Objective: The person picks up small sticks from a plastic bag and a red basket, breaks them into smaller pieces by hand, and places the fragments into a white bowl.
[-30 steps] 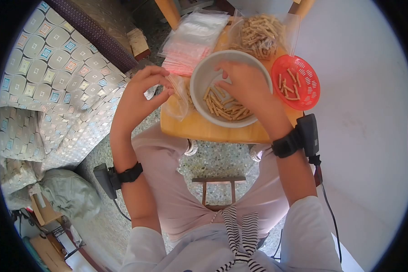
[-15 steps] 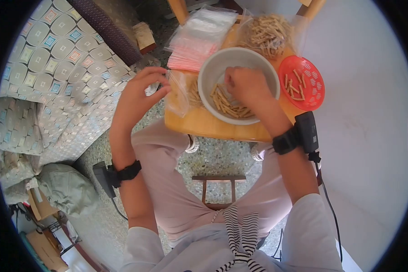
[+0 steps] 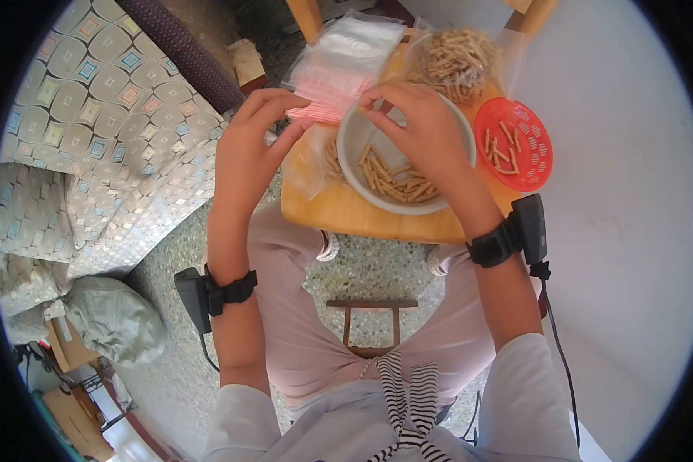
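My left hand [image 3: 262, 135] hovers above the near-left side of the pink-edged clear bags, thumb and fingers apart, with nothing visible between them. Below it, a small clear bag [image 3: 304, 173] lies on the wooden chair seat [image 3: 362, 221], with short tan sticks [image 3: 333, 159] inside. My right hand [image 3: 420, 127] is over the grey bowl [image 3: 349, 173], its thumb and forefinger drawn together in a pinch at the left rim. Whatever is in the pinch is too small to make out. More short tan sticks [image 3: 396, 185] lie along the near side of the bowl.
A stack of clear zip bags [image 3: 354, 50] lies at the back left of the seat. Behind the bowl sits a larger bag of tan sticks [image 3: 462, 61]. A red plastic basket [image 3: 543, 146] holding several sticks stands at the right, beside the white wall [image 3: 624, 215].
My left hand has moved right and away from the small bag's upper edge. My right hand has risen from inside the bowl and shifted toward its left rim.
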Demonstrator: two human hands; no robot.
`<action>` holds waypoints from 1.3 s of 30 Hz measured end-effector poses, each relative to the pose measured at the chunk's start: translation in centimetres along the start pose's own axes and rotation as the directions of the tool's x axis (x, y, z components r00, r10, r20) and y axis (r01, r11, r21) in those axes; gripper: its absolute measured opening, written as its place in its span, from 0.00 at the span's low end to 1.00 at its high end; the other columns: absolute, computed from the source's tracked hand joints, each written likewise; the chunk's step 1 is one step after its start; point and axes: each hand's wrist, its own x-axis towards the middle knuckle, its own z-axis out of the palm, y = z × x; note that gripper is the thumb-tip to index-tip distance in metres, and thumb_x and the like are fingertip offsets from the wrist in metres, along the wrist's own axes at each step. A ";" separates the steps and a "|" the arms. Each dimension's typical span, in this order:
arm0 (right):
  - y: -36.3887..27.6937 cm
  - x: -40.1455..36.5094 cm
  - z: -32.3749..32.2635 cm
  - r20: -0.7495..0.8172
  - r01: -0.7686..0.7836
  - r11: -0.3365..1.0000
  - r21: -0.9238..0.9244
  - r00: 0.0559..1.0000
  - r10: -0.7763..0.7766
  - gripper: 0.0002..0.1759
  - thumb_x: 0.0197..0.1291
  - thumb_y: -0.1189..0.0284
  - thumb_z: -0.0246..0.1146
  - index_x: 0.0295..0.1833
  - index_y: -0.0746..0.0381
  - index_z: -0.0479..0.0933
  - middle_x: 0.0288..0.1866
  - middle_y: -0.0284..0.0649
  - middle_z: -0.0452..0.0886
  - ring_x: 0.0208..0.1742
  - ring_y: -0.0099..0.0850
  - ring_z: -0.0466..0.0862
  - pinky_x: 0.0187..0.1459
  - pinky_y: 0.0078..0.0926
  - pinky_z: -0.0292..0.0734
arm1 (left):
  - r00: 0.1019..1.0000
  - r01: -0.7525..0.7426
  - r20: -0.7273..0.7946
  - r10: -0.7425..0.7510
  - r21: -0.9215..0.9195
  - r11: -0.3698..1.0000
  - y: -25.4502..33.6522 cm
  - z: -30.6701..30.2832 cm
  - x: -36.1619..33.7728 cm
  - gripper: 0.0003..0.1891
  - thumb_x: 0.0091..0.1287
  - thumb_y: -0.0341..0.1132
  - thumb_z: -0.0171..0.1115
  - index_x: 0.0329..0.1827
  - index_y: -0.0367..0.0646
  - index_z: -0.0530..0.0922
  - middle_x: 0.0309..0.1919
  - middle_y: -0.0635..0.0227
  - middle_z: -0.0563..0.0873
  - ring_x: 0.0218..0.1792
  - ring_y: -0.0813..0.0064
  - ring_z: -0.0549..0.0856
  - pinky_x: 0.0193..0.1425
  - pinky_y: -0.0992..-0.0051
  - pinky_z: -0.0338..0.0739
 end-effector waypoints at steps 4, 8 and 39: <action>-1.1 0.3 -0.3 0.016 -0.027 0.986 0.162 1.000 0.024 0.10 0.59 0.70 0.70 0.45 0.58 0.81 0.41 0.37 0.87 0.36 0.35 0.87 0.43 0.33 0.78 | 0.999 -0.032 0.023 0.036 -0.155 0.987 2.3 0.7 0.3 0.15 0.61 0.34 0.75 0.50 0.47 0.86 0.43 0.70 0.85 0.34 0.75 0.84 0.40 0.75 0.79; -1.3 0.3 -0.1 0.011 0.024 0.982 0.188 1.000 -0.027 0.10 0.58 0.70 0.71 0.44 0.58 0.79 0.39 0.37 0.86 0.36 0.35 0.87 0.41 0.34 0.78 | 0.998 -0.059 0.000 0.061 -0.236 0.970 2.9 2.0 0.6 0.12 0.62 0.32 0.74 0.48 0.45 0.86 0.41 0.73 0.85 0.31 0.82 0.80 0.34 0.81 0.70; -1.0 0.5 -2.2 -0.173 0.070 0.997 0.015 0.983 -0.066 0.08 0.58 0.69 0.71 0.43 0.57 0.84 0.40 0.37 0.87 0.43 0.41 0.83 0.47 0.38 0.77 | 0.991 0.012 -0.127 -0.032 -0.152 0.988 3.8 4.6 1.3 0.09 0.69 0.34 0.68 0.50 0.47 0.83 0.41 0.68 0.89 0.30 0.71 0.88 0.34 0.74 0.80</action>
